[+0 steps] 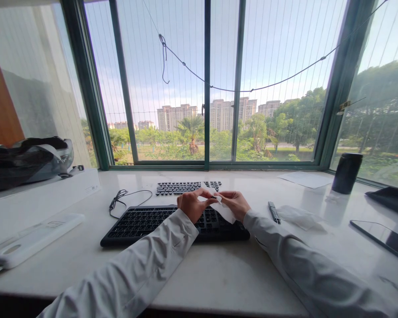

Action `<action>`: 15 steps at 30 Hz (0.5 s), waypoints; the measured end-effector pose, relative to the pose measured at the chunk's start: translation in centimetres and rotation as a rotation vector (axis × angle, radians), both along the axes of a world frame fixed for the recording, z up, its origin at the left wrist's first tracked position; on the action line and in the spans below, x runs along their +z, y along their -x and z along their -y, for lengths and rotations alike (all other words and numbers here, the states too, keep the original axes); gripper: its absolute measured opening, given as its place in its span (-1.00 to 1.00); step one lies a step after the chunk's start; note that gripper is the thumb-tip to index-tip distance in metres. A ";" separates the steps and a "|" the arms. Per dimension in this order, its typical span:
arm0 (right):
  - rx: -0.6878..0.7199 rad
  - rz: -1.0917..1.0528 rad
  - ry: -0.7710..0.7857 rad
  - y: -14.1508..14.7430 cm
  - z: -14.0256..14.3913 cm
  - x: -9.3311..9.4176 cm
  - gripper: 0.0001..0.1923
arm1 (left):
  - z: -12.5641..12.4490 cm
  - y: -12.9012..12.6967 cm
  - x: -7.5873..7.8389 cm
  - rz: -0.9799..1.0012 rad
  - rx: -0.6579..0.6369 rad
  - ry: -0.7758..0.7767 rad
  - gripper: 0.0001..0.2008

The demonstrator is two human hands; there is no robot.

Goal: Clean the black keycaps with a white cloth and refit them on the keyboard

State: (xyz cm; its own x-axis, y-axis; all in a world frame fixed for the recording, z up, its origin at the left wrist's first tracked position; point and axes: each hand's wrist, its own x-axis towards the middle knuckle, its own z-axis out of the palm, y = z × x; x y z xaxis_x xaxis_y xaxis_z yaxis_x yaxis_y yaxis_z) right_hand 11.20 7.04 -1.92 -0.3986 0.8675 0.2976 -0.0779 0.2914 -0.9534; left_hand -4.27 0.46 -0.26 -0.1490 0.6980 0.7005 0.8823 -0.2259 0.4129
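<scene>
In the head view, the two hands are meeting at the middle of the frame, just above the back edge of a black keyboard (172, 225). The left hand (192, 204) is curling its fingers and pinching the top of a small white wipe (223, 208) between thumb and fingertips. The right hand (235, 203) is gripping the same wipe from the other side, fingers closed on it, so the wipe is stretching between both hands and hanging down a little over the keys on the right part of the keyboard. Both arms are wearing pale long sleeves and are reaching in from the bottom of the frame.

The keyboard is lying on a white countertop (219, 274) that is running across the lower half of the frame. A thin black cable (119, 201) is looping just left of the keyboard's upper corner. A pen (273, 212) is lying right of the right hand, near a crumpled clear wrapper (300, 217). A dark cup (346, 173) is standing at the right, close to the window (205, 88). A white remote (33, 238) is resting at the lower left, and a dark bag (26, 161) is sitting at the left edge.
</scene>
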 end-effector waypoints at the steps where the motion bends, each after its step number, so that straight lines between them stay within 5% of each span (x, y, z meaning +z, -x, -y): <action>1: 0.040 -0.033 0.028 0.1 0.2 0.0 -0.55 | 0.0 0.0 0.1 0.021 -0.010 0.003 -0.71; 7: 0.263 -0.125 0.199 0.1 1.0 0.5 -0.59 | 0.1 -0.1 0.1 0.074 -0.045 -0.002 -0.74; 15: 0.052 0.044 0.100 -0.3 -0.3 0.1 -0.61 | 0.1 -0.1 -0.2 0.010 -0.031 0.011 -0.77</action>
